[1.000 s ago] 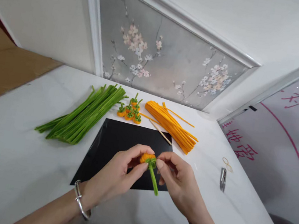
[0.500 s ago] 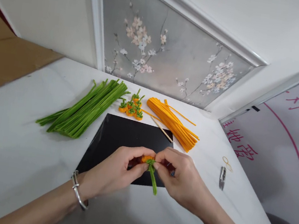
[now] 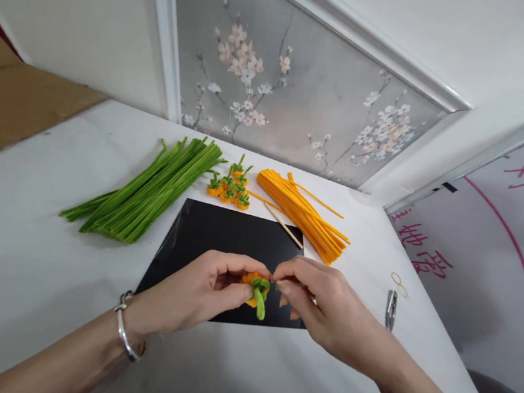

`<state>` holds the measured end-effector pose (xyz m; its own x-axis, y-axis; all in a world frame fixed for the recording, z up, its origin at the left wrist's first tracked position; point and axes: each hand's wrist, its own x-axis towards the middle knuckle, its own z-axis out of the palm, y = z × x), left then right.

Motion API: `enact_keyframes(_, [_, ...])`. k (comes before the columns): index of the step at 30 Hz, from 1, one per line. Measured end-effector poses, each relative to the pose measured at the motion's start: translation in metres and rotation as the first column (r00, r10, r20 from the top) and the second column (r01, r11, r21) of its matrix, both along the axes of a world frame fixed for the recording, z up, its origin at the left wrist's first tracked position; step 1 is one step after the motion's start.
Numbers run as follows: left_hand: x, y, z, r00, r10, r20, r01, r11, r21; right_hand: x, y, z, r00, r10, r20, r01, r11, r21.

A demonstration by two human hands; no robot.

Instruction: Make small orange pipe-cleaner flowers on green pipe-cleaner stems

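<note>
Between thumb and fingers, my left hand [image 3: 202, 292] holds a small orange and green pipe-cleaner pumpkin [image 3: 257, 290], its green stem pointing down toward me. Just right of it, my right hand [image 3: 325, 303] has thumb and forefinger pinched near the piece; whether anything is between them is too small to tell. Both hands are over the front part of a black mat [image 3: 222, 233]. Behind the mat sits a cluster of several similar orange and green pieces [image 3: 230, 189]. Green pipe cleaners [image 3: 145, 196] lie at the left, orange ones [image 3: 305, 215] at the right.
A thin wooden stick [image 3: 284, 227] rests across the mat's back right corner. Small metal snips [image 3: 391, 309] and yellowish loops [image 3: 398, 284] lie at the right of the white table [image 3: 57, 298]. A flowered panel stands behind, a whiteboard with red writing at the right.
My right hand has shifted slightly right, off the piece. The piece has turned in my left hand, so its green top and stem now face me more.
</note>
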<state>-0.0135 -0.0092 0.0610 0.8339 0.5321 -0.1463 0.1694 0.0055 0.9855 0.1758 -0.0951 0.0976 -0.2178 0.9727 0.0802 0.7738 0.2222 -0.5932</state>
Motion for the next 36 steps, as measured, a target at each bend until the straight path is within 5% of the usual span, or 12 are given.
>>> enact_keyframes(5, [0.000, -0.003, -0.001, 0.999, 0.004, 0.033, -0.004, 1.000, -0.001, -0.010, -0.001, -0.007, 0.994, -0.079, -0.078, 0.082, 0.996, 0.031])
enact_keyframes(13, [0.003, -0.014, -0.008, 0.983, 0.173, 0.064, -0.152, 0.956, -0.249, -0.027, -0.004, -0.031, 0.972, -0.136, -0.191, 0.186, 0.943, 0.277])
enact_keyframes(18, [0.007, -0.015, -0.008, 0.978, 0.172, 0.115, -0.128, 0.940, -0.317, -0.026, -0.007, -0.030, 0.972, -0.158, -0.174, 0.194, 0.957, 0.216])
enact_keyframes(22, [0.008, -0.014, -0.009, 0.986, 0.162, 0.023, -0.158, 0.979, -0.131, -0.018, -0.005, -0.018, 0.986, -0.140, -0.088, 0.148, 0.986, 0.082])
enact_keyframes(27, [0.007, -0.016, -0.013, 0.989, 0.145, -0.017, -0.140, 0.974, 0.179, -0.018, -0.001, -0.011, 0.996, -0.089, 0.011, 0.087, 0.987, 0.137])
enact_keyframes(36, [0.006, -0.017, -0.011, 0.987, 0.163, 0.016, -0.162, 0.965, 0.204, -0.018, 0.001, -0.021, 0.998, -0.059, 0.011, 0.055, 0.977, 0.207])
